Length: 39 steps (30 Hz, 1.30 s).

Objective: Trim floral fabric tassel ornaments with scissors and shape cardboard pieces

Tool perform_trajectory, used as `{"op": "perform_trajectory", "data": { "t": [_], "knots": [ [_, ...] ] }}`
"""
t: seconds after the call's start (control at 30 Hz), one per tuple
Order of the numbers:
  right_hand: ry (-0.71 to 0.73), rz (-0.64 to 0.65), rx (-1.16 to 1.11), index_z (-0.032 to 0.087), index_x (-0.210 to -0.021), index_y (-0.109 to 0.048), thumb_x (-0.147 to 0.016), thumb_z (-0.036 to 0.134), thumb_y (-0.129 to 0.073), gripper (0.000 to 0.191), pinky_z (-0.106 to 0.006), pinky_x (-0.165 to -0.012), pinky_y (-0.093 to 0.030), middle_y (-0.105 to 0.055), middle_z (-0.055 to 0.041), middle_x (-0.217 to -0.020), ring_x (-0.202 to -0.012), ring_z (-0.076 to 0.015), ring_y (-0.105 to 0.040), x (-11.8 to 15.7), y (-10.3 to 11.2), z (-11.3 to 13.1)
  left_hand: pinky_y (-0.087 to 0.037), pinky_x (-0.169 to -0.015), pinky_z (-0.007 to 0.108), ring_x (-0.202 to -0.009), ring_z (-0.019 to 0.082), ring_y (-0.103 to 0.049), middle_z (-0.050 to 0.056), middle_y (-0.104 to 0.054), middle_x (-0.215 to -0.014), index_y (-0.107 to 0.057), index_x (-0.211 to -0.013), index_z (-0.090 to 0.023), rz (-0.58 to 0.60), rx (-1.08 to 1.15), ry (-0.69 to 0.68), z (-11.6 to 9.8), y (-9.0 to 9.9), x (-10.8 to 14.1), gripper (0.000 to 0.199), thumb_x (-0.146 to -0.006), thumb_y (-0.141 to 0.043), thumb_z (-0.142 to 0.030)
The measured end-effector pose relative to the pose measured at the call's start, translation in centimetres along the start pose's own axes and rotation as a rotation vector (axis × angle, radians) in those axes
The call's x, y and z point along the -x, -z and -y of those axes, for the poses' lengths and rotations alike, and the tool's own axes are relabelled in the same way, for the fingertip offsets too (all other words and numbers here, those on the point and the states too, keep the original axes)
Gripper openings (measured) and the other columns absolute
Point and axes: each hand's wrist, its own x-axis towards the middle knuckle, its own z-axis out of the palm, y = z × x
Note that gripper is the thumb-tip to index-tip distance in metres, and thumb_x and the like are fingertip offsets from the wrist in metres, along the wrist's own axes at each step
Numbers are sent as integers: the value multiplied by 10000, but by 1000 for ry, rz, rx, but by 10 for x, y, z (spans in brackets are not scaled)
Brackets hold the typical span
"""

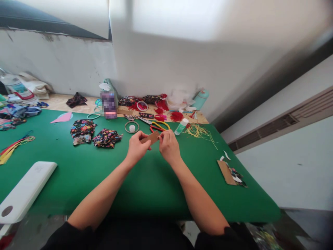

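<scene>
Over the green table, my left hand (138, 145) is closed around a small piece of brown cardboard (153, 138), thumb on its face. My right hand (169, 145) is in a pinch at the cardboard's right end; what sits between its fingertips is too small to make out. Just beyond the hands lie scissors (159, 126) with yellow and red handles. A glue stick (181, 127) with a white top stands to the right. Past my left hand is a ring (131, 127) with a small white cap (132, 128) inside it.
Floral fabric pieces (82, 130) and another floral bundle (107, 138) lie left. Red tassels (177, 116) line the back near a turquoise bottle (201, 99). Yellow cords (198, 132) and cardboard scraps (227, 172) are right. A white device (28, 191) stands at front left.
</scene>
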Motion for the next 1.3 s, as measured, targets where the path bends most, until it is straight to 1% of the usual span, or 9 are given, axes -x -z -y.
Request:
{"op": "perform_trajectory", "data": {
  "t": [0.27, 0.33, 0.4, 0.47, 0.57, 0.73, 0.9, 1.17, 1.3],
  "knots": [
    [-43, 4, -37, 206, -812, -419, -895, 144, -358, 120, -342, -680, -441, -468, -73, -786, -757, -223, -462, -2, -3, -3, -389, -363, 171, -443, 121, -596, -21, -594, -630, -496, -701, -162, 15, 9, 38, 3, -1, -3, 121, -602, -566, -164],
    [-119, -46, -72, 208, -803, -415, -880, 136, -360, 120, -342, -671, -436, -461, -67, -782, -736, -215, -465, -5, 1, -14, -382, -363, 171, -410, 111, -565, -41, -558, -544, -513, -679, -159, 55, -48, 77, 5, -4, 1, 116, -579, -557, -119],
    [-252, -168, -92, 208, -790, -420, -877, 151, -364, 119, -349, -663, -432, -467, -62, -777, -713, -207, -469, -8, 8, -29, -387, -369, 176, -390, 109, -546, -53, -521, -481, -514, -644, -157, 131, -86, 122, 7, -8, 6, 112, -563, -554, -89],
    [-358, -243, -140, 204, -785, -455, -878, 220, -429, 98, -341, -658, -441, -494, -48, -769, -703, -195, -492, -10, 17, -42, -408, -384, 177, -439, 112, -583, -33, -574, -584, -510, -678, -158, 151, -14, 87, 9, -13, 11, 112, -596, -571, -114],
    [-434, -192, -350, 200, -784, -538, -855, 300, -522, 123, -325, -642, -471, -554, -21, -742, -658, -171, -547, -11, 27, -46, -389, -357, 165, -467, 117, -605, -10, -601, -659, -493, -738, -161, 130, 87, 77, 9, -16, 13, 131, -654, -591, -179],
    [-596, -129, -798, 200, -812, -623, -776, 318, -634, 124, -350, -650, -547, -664, -16, -702, -643, -185, -651, -12, 26, -29, -451, -381, 193, -480, 129, -615, 3, -601, -655, -476, -760, -154, 45, 149, 78, 6, -11, 8, 175, -666, -617, -198],
    [-711, -128, -1042, 194, -775, -628, -690, 304, -707, 160, -379, -675, -594, -715, -30, -729, -707, -212, -698, -15, 22, -23, -470, -390, 205, -470, 128, -612, 4, -601, -654, -480, -760, -149, 52, 169, 83, 5, -10, 8, 176, -669, -622, -198],
    [-727, -72, -1096, 183, -751, -666, -730, 234, -610, 78, -394, -732, -602, -707, -16, -677, -669, -197, -708, -13, 25, -21, -489, -417, 197, -483, 119, -625, 10, -605, -706, -489, -776, -138, 44, 220, 71, 5, -9, 8, 207, -667, -649, -212],
    [-686, -51, -1129, 183, -770, -685, -748, 235, -574, 125, -380, -761, -592, -691, -30, -804, -765, -191, -700, -12, 26, -19, -529, -447, 237, -497, 146, -645, -17, -574, -702, -504, -874, -130, 38, 300, 96, 4, -9, 7, 289, -654, -673, -207]
  ]
}}
